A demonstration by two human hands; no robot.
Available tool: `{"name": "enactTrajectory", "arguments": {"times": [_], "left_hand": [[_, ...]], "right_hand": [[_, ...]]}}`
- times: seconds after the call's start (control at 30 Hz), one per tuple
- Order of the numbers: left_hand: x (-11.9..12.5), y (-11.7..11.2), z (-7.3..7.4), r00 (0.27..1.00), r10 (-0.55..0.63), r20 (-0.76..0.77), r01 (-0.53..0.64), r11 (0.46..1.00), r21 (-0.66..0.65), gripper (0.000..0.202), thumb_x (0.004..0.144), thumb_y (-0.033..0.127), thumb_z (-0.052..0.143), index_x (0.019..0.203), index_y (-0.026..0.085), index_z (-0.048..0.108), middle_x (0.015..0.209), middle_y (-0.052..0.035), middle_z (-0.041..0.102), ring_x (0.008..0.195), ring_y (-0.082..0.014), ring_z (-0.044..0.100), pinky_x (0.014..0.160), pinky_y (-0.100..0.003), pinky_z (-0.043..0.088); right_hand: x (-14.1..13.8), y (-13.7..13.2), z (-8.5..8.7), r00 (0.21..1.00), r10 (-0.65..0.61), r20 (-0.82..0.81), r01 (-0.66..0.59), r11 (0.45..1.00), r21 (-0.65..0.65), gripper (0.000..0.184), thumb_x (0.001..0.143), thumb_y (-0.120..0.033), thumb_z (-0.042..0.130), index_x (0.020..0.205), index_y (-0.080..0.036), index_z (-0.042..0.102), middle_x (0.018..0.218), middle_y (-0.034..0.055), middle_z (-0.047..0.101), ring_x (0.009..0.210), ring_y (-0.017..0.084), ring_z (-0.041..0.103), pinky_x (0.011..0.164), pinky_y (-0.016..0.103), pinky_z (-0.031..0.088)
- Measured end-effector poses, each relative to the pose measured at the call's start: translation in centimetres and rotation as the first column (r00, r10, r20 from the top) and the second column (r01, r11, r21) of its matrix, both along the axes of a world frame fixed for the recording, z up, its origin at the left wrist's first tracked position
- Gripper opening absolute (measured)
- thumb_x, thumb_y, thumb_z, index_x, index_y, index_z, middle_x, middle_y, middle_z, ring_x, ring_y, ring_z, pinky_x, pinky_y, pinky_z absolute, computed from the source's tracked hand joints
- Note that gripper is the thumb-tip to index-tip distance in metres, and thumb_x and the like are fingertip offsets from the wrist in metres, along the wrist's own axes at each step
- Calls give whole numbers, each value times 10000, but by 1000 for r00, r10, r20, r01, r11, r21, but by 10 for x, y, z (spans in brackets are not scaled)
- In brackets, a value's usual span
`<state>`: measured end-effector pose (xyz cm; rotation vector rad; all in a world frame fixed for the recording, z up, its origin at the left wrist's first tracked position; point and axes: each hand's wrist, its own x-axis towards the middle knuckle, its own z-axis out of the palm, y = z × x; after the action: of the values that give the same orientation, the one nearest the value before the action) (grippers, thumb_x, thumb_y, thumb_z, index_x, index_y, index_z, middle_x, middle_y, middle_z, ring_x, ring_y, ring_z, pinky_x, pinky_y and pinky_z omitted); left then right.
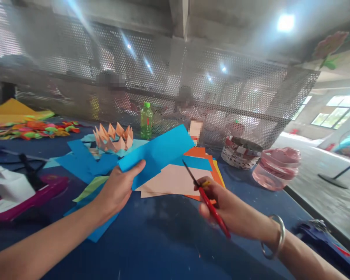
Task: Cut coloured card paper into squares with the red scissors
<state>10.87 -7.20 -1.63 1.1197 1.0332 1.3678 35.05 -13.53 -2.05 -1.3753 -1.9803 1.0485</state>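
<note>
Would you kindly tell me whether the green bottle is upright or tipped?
Upright: the green bottle stands with its cap on top.

Held sheet [163,146], centre, was plain bright blue; scissors [214,213], 5 o'clock, had red handles and dark blades [189,171]. Crown [113,143], 9 o'clock, was peach; bottle [146,126], 10 o'clock, translucent green with a brighter green cap [146,104]. Power strip [51,191], 8 o'clock, was magenta and white; table [163,245], 6 o'clock, dark blue; screen [160,58], 12 o'clock, dotted grey.
</note>
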Motion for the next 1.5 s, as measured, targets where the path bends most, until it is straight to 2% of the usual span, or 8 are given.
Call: {"name": "enactTrajectory", "arguments": {"times": [0.13,0.27,0.4,0.6,0.8,1.07,1.33,1.5], "left_hand": [[2,-10,14,995,55,-83,-60,996,-67,406,534,443,786,909,290,750,1170,41,742,1426,-388,292,1066,-435,480],[4,-14,11,999,-32,25,33,999,-33,420,563,416,792,970,324,742,1177,59,738,1348,-360,449,1032,-396,515],[8,-16,4,975,-147,167,152,988,-18,418,620,374,788,1023,274,748,1144,7,756,1218,-346,591,983,-423,544],[13,-26,9,972,-162,173,165,986,-4,128,592,344,788,687,262,766,1028,-22,792,1174,-365,621,974,-420,541],[13,-32,12,973,-146,181,165,982,-95,110,545,300,792,632,256,741,964,-58,802,1184,-402,603,955,-438,548],[14,-32,8,918,-208,336,276,947,-166,196,534,263,802,723,242,758,1038,-69,785,1144,-399,633,911,-467,569],[14,-27,-2,896,-205,394,293,940,-177,275,584,195,768,857,232,773,1080,-45,776,1206,-358,599,919,-430,567],[15,-32,5,906,-177,386,270,941,-204,173,520,212,793,686,252,762,979,-43,798,1210,-383,589,897,-426,582]], "right_hand": [[-9,-14,9,992,112,51,-115,992,49,383,914,-593,458,1004,-220,458,752,-15,487,634,136,430,590,280,398],[-20,-14,7,995,90,38,-92,994,55,472,896,-671,433,994,-210,464,743,-21,458,634,134,396,583,277,369],[-29,-10,-2,996,58,68,-63,996,70,576,869,-746,390,1009,-196,494,721,-26,462,603,125,389,553,269,341],[-35,-9,-8,996,68,54,-73,993,91,581,879,-738,382,1011,-183,490,729,-25,468,623,123,425,548,250,354],[-38,-8,-10,997,76,15,-77,995,69,553,869,-752,375,912,-203,416,762,-19,473,614,117,453,526,241,368],[-40,-8,-15,998,54,-27,-51,995,83,530,884,-726,391,931,-200,433,820,5,515,600,108,466,510,232,380],[-41,-9,-14,998,59,-22,-57,996,63,609,874,-744,381,1083,-183,494,744,-15,489,554,103,439,482,229,347],[-41,-9,-15,998,56,-7,-56,997,60,628,872,-746,385,1102,-175,507,747,-16,481,559,101,429,479,227,333]]}}
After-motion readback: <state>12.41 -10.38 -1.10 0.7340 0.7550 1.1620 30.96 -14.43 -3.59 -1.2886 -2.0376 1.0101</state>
